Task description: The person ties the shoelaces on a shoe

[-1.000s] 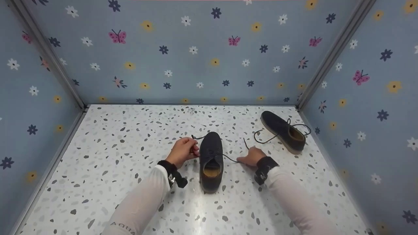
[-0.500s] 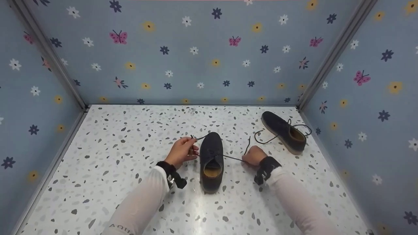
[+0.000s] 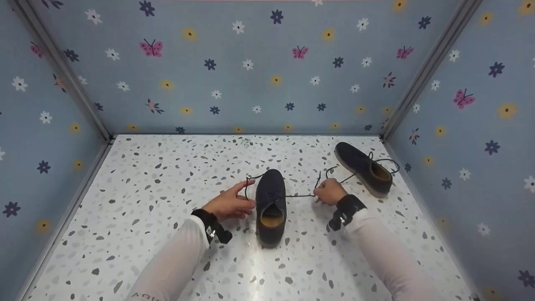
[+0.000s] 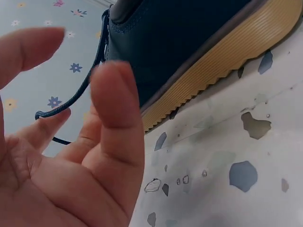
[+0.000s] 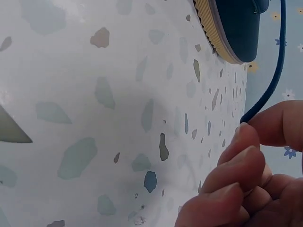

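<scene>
A dark navy lace-up shoe [image 3: 271, 184] with a tan ridged sole [image 4: 222, 59] stands on the speckled surface, toe pointing away. On its right, my right hand [image 3: 331, 192] pinches a dark shoelace [image 3: 299, 195], which runs nearly straight from the eyelets. The right wrist view shows that lace [image 5: 274, 78] entering between thumb and finger. My left hand [image 3: 229, 205] is beside the shoe's left flank with fingers spread. Another lace end [image 3: 247, 190] hangs by its extended finger; in the left wrist view this lace [image 4: 75, 98] passes over a fingertip.
A second dark shoe [image 3: 363, 169] lies angled at the back right, its laces loose. Blue panels with flowers and butterflies [image 3: 250, 83] enclose the white speckled surface [image 3: 167, 167] at the back and both sides.
My right hand has moved slightly away and to the right, drawing its lace straighter. The left hand has shifted left, and its fingers have spread from their earlier pinch.
</scene>
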`<move>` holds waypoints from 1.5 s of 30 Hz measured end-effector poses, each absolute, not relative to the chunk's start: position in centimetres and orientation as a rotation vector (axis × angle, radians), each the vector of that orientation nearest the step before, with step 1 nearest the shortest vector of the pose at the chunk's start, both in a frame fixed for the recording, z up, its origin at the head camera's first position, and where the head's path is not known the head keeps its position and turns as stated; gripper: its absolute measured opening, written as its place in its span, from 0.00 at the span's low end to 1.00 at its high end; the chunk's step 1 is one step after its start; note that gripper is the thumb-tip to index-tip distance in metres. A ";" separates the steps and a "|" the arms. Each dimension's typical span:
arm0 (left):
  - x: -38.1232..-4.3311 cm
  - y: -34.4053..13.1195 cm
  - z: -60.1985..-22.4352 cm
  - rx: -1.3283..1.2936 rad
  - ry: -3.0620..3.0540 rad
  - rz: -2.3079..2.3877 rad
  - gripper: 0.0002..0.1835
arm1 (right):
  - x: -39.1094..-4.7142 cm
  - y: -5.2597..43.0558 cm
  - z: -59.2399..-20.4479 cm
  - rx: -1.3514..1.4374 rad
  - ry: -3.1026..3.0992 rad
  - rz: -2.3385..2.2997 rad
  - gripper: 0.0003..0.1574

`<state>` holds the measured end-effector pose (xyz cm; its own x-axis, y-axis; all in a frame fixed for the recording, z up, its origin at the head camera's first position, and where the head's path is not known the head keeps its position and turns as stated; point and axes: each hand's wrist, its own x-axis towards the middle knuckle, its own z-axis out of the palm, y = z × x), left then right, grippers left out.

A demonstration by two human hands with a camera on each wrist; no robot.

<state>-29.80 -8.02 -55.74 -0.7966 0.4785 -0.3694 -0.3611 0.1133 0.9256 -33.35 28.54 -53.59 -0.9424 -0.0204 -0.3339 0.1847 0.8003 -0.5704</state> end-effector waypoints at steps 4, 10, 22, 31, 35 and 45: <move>-29.7 -8.0 -55.9 0.160 1.790 1.746 0.45 | -33.3 28.6 -53.8 0.118 2.673 -0.879 0.13; -29.7 -7.6 -56.0 0.165 1.838 1.734 0.26 | -33.1 28.6 -53.7 0.085 2.680 -0.873 0.14; -29.8 -7.0 -55.8 0.045 1.766 1.883 0.17 | -33.0 28.8 -52.4 0.067 2.650 -0.943 0.17; -30.0 -5.8 -55.8 -0.014 1.846 1.971 0.14 | -33.4 28.8 -51.2 -0.029 2.744 -0.887 0.20; -30.0 -5.4 -55.5 0.016 1.878 1.961 0.14 | -33.4 28.9 -51.0 -0.056 2.755 -0.890 0.22; -29.8 -4.2 -55.2 0.115 2.038 1.899 0.16 | -33.9 28.7 -49.8 -0.114 2.826 -0.879 0.21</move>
<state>-29.80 -4.22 -55.25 -0.9348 0.2946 -0.1986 -0.1772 0.0976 0.9793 -33.91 28.74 -49.80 -0.9810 -0.1260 -0.1478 -0.0200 0.8225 -0.5684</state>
